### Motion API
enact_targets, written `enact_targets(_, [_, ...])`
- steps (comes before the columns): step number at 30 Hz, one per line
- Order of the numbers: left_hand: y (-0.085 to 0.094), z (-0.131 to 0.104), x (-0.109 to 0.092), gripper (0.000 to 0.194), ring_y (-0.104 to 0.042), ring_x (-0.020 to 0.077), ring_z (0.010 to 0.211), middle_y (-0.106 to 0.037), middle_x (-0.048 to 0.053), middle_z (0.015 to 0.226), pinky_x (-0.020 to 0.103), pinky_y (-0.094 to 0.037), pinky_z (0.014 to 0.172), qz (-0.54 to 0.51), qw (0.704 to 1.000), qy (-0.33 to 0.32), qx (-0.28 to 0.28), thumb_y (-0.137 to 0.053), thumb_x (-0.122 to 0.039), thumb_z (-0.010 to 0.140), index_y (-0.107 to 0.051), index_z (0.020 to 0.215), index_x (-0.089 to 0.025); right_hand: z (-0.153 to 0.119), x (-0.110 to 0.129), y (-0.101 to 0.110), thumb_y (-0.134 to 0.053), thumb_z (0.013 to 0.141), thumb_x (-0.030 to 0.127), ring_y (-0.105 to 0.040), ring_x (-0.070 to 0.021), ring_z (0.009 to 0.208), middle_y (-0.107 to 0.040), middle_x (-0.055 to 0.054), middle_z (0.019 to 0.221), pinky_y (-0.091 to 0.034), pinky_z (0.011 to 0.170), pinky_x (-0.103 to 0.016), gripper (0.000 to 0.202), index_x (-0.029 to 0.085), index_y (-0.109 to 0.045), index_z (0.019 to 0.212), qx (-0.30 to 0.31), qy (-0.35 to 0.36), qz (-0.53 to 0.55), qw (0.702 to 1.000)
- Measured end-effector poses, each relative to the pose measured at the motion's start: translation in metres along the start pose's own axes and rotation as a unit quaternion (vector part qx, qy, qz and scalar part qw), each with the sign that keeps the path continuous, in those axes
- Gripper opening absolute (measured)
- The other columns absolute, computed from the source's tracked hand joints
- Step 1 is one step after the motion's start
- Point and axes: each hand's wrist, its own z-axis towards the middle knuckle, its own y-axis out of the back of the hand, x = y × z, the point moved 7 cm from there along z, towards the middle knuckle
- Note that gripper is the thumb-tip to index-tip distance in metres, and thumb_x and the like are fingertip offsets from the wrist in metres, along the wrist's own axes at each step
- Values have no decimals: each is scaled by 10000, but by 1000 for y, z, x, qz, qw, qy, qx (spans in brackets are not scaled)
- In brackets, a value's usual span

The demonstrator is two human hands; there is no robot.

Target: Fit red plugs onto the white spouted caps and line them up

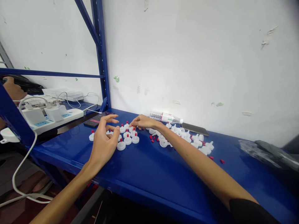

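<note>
Several white nozzle caps with red tips stand upright in a group on the blue table. My left hand is at the left side of this group, fingers curved and spread apart, with nothing seen between them. At the back of the group, my right hand has its fingers bent down and pinched at a red-tipped white cap, partly hidden by them. Right of that hand lies a loose pile of white caps without red tips. Small red tips are scattered around it.
Against the wall lies a clear plastic bottle, with a dark phone beside it. Another phone is behind my left hand. A power strip with chargers stands left, past the blue rack post. Another person's hand shows far left.
</note>
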Motion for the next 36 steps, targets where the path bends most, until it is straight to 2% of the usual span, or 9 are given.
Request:
enact_targets(6, [0,-1,-1,372,-605,141,735,-599,39,1104,254,-530,606,3,1000,-2,1,-610,-264,877,-567,1247,-265,-1,7,4,-582,944,202,-596,-84,557,-786,-62,934,-475,576,-224,243,144,-794,1049,-36,21,-68,997])
enact_targets(10, [0,-1,-2,361,-603,139,737,-595,41,1101,256,-532,612,4,1000,-3,1,-608,-268,882,-569,1240,-261,-5,9,11,-578,975,313,-648,-101,597,-801,-35,914,-508,623,-217,270,185,-784,1094,-39,25,-96,994])
enact_targets(14, [1,0,-2,356,-593,140,731,-593,46,1097,260,-532,613,6,1000,-4,-3,-603,-270,877,-576,1231,-257,-7,2,30,-540,1004,382,-710,-165,800,-798,-70,997,-511,712,-250,321,199,-763,1142,-126,7,-162,979])
enact_targets(17, [0,-1,-2,352,-592,140,727,-594,42,1093,245,-518,587,8,1000,-6,-1,-596,-268,875,-583,1227,-257,-6,-8,36,-614,968,403,-701,-246,970,-778,-133,1053,-500,782,-308,309,168,-770,1094,-186,-18,-226,956])
enact_targets(25, [-1,-1,-2,261,-611,161,765,-621,50,1111,238,-485,551,52,998,-18,7,-576,-280,895,-638,1146,-247,0,-24,27,-725,906,352,-699,-213,890,-782,-84,976,-481,735,-299,243,188,-776,1079,-168,-11,-260,951])
enact_targets(29, [-2,-4,-8,255,-630,169,795,-640,51,1117,242,-485,561,79,996,-24,15,-571,-284,912,-671,1142,-237,-9,-4,44,-692,924,411,-700,-211,907,-778,-99,1030,-483,755,-303,308,164,-781,1086,-171,16,-237,956])
enact_targets(32, [-8,-5,-13,418,-661,166,809,-630,58,1235,246,-497,550,104,993,-33,42,-581,-328,934,-603,1348,-268,-25,28,56,-684,921,439,-702,-189,899,-780,-92,1059,-485,768,-284,338,174,-785,1104,-154,49,-218,963])
enact_targets(35, [-17,-4,-20,668,-695,192,894,-550,92,1394,262,-523,572,165,981,-70,76,-616,-404,930,-394,1553,-310,-46,69,51,-696,907,403,-691,-177,855,-787,-72,966,-476,739,-276,297,158,-798,1039,-78,100,-197,972])
enact_targets(36, [-18,-2,-24,681,-700,202,909,-540,103,1406,273,-533,595,184,976,-87,80,-622,-418,925,-394,1557,-305,-53,80,47,-693,907,402,-682,-169,823,-784,-61,926,-471,715,-272,291,156,-798,1021,-46,110,-198,973])
